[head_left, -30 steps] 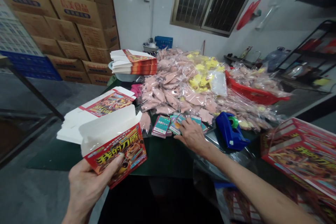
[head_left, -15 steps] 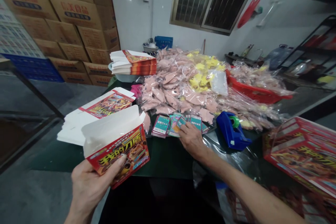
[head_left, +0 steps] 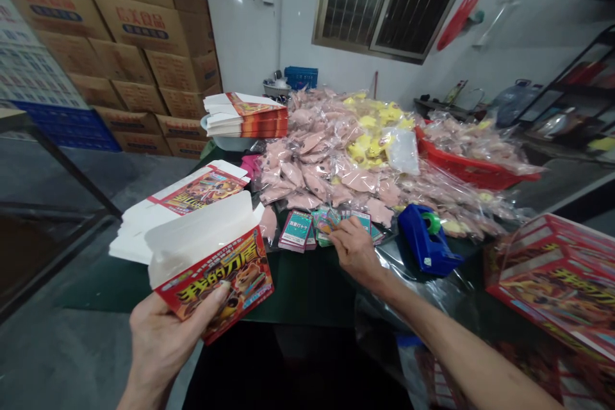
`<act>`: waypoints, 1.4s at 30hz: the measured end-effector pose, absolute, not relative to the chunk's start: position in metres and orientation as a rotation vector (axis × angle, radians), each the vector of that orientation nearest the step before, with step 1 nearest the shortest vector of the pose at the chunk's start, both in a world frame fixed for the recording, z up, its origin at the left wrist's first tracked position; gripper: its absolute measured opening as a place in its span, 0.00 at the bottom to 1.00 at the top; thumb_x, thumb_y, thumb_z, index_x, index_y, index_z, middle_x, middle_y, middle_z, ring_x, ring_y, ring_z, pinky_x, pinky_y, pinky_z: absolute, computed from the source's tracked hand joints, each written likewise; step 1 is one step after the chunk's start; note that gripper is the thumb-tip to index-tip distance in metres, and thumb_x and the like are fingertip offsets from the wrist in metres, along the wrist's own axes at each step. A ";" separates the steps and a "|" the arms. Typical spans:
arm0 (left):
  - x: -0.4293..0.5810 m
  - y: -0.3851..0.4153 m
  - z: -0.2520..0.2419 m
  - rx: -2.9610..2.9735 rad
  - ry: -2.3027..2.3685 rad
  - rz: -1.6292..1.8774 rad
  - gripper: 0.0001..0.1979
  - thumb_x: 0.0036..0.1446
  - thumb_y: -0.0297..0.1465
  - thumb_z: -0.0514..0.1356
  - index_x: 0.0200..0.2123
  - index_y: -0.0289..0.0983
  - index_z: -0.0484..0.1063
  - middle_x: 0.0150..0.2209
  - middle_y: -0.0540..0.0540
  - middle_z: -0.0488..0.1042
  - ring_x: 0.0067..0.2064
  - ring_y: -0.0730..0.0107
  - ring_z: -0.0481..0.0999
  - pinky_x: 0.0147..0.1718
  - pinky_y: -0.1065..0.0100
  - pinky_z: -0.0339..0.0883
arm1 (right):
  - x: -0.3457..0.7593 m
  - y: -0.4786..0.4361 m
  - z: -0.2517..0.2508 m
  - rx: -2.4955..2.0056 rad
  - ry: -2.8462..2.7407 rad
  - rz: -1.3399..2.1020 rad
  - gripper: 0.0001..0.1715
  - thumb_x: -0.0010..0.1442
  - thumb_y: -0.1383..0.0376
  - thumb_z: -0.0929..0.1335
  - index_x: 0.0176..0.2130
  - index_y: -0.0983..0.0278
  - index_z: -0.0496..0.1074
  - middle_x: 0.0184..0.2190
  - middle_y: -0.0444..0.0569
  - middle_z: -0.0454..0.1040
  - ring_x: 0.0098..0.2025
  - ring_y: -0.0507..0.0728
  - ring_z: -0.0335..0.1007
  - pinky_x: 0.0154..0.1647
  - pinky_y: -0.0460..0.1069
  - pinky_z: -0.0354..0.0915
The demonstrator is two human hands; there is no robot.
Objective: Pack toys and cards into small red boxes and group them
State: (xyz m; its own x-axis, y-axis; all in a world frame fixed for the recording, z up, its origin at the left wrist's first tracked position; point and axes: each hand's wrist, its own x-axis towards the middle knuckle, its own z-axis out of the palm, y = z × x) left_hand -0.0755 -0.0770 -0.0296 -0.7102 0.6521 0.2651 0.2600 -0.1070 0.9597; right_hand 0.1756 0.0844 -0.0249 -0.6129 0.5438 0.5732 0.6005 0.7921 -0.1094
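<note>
My left hand [head_left: 168, 333] grips a red printed carton [head_left: 230, 282], thumb across its front. The carton's white top flap stands up and its top is open. Over the small teal and purple cards [head_left: 295, 230] on the table is my right hand [head_left: 358, 250], its fingers curled and pinched at a card in the middle of the spread. The fingers partly hide that card. Flat cartons [head_left: 192, 198] lie stacked behind the held one. Beyond the cards is a heap of pink pieces in clear bags [head_left: 312, 147], with yellow ones [head_left: 369, 141] among them.
A blue tape dispenser [head_left: 427, 243] stands right of the cards. A red basket [head_left: 471, 170] holds more bagged pieces. Finished-looking red cartons [head_left: 557, 288] are at the right edge. More flat cartons [head_left: 259, 118] lie on a tub at the back left. Brown boxes [head_left: 144, 25] are stacked behind.
My right hand has shifted slightly right and down at the cards, and the teal-and-orange card at its fingertips has lowered. My left hand keeps the carton in nearly the same place.
</note>
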 end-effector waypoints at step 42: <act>-0.025 -0.043 -0.015 1.522 0.938 1.345 0.17 0.45 0.26 0.67 0.41 0.39 0.76 0.38 0.45 0.78 0.38 0.60 0.78 0.37 0.67 0.73 | 0.171 0.006 0.071 -0.321 -2.297 -0.185 0.11 0.61 0.67 0.65 0.45 0.67 0.68 0.37 0.53 0.74 0.41 0.57 0.69 0.39 0.52 0.67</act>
State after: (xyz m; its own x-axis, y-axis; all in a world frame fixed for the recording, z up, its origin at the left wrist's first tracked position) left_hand -0.0246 -0.0431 -0.0150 0.1308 0.9341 0.3321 -0.0114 -0.3335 0.9427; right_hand 0.1712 0.0056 0.0714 -0.6537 0.1715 0.7370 0.2870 0.9574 0.0318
